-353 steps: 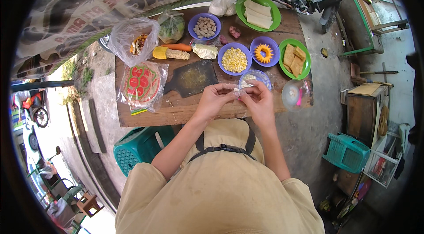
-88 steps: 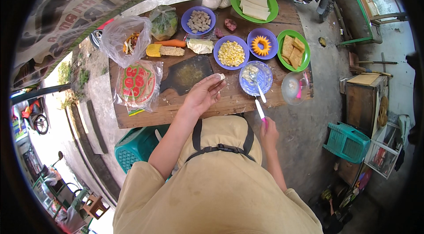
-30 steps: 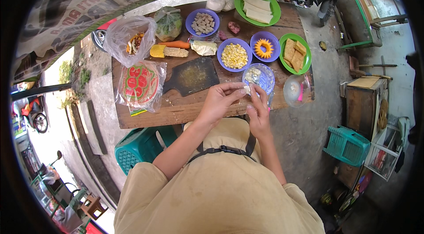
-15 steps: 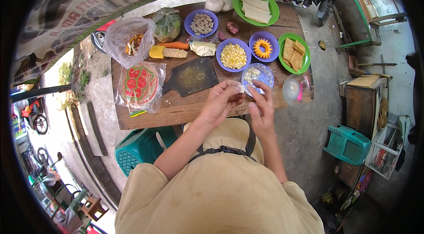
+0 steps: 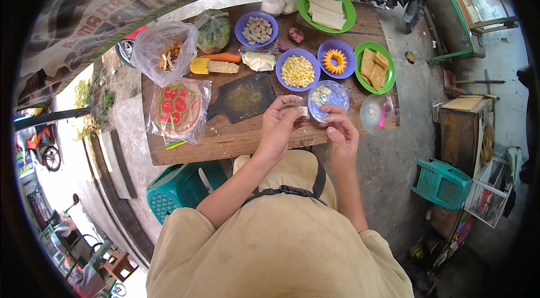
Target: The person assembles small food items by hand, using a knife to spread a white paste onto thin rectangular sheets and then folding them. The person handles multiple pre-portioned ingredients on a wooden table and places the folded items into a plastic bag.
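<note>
Left hand (image 5: pixel 278 123) and right hand (image 5: pixel 342 133), raised together over the near edge of the wooden table (image 5: pixel 236 137), pinch between fingertips a small pale piece (image 5: pixel 303 111); its long axis too small to tell, left hand seemingly nearer. Just beyond the right hand, a clear bowl (image 5: pixel 329 97); beyond the left, a dark cutting board (image 5: pixel 243 97). Farther out: blue bowl of corn kernels (image 5: pixel 297 70), green plate of fried pieces (image 5: pixel 375 66), bagged round wrappers (image 5: pixel 177 108) leftward; outdoor concrete ground, green plastic stool (image 5: pixel 441 182) to the right
</note>
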`<state>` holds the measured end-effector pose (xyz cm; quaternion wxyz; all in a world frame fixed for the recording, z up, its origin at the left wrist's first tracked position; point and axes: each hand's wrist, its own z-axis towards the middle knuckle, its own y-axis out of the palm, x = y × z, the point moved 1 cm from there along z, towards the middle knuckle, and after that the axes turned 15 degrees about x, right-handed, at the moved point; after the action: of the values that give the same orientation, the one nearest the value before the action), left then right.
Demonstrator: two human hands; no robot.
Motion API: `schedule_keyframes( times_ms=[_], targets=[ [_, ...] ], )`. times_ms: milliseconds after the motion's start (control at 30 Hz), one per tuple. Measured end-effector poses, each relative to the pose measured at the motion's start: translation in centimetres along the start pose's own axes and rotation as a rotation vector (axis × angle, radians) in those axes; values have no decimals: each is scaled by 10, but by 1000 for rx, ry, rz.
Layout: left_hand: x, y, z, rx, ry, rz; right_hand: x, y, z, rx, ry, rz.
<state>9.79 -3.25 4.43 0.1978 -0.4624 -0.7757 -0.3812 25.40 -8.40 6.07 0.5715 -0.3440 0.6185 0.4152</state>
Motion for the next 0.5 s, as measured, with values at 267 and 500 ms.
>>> schedule_keyframes(
  times_ms=[267,500],
  targets=[
    [3,-1,-2,-41,-40,36,-5,15,2,17,-169,-344],
    [1,1,-4,47,192,87,-13,32,-19,32,-158,-321]
  ],
)
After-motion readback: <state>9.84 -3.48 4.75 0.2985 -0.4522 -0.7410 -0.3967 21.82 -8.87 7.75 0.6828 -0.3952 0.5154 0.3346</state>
